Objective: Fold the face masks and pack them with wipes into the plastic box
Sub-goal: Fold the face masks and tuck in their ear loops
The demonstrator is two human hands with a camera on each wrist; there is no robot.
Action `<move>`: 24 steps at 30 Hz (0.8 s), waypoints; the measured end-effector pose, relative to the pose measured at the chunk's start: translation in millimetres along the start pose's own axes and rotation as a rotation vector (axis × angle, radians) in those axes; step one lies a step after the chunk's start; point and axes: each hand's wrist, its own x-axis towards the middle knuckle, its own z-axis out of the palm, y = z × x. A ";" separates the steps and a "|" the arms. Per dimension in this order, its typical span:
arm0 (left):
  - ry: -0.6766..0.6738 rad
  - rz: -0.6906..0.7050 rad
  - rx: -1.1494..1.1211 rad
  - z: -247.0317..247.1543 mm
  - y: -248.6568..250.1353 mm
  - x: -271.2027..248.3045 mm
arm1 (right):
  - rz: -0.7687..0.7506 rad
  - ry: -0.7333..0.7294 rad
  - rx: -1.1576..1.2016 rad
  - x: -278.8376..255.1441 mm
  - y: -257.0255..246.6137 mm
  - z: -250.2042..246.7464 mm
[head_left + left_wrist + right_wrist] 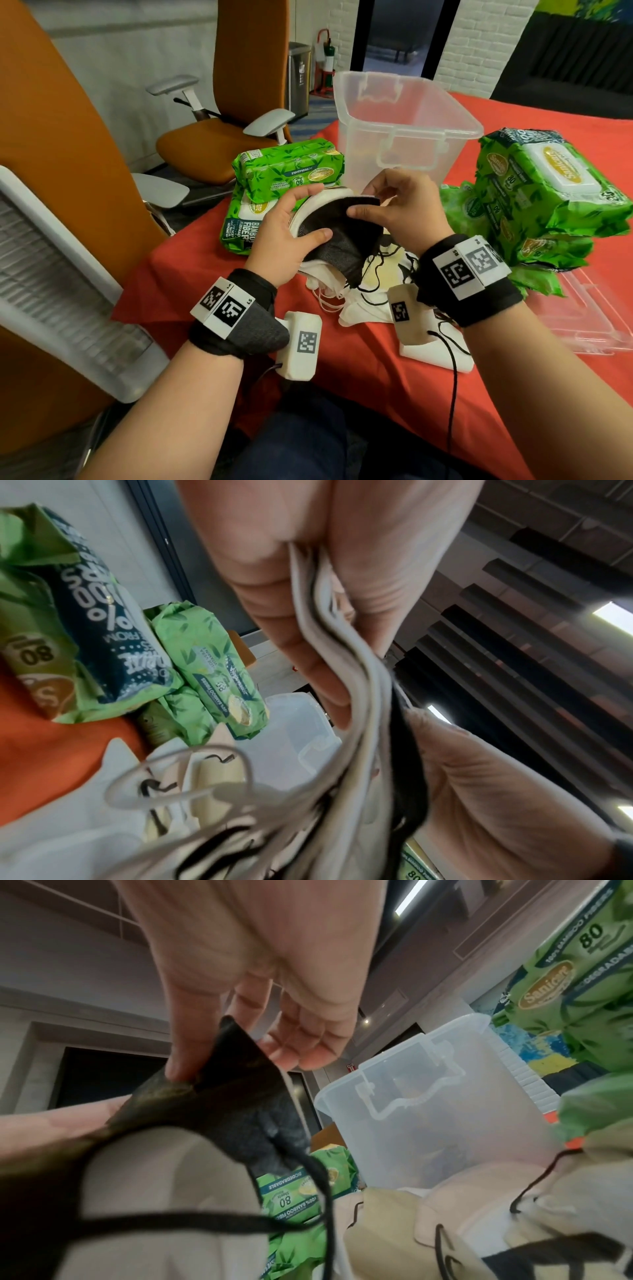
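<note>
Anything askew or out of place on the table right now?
Only the tall stack of green wipe packs right of the clear plastic box: it leans and looks unsteady. The box stands upright, and both hands hold the black face mask.

Matt black fabric mask [342, 233]; translucent plastic box [404, 113]

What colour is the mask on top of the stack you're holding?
Black, lying over white masks in the left hand; the head view shows it best.
</note>
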 end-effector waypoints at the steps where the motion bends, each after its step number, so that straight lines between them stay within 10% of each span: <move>1: 0.006 0.002 0.019 -0.6 -0.9 0.4 | 0.016 -0.038 -0.001 -0.5 1.0 0.5; 6: 0.021 -0.070 0.043 1.5 -2.7 1.0 | 0.086 -0.357 0.078 -7.3 -0.5 1.1; 14: 0.142 -0.268 -0.036 -2.8 1.3 3.7 | -0.031 0.284 -0.016 -3.1 -2.6 -12.7; 24: 0.114 -0.347 -0.263 7.5 8.8 6.0 | -0.470 -0.214 -0.395 -25.5 -12.2 29.5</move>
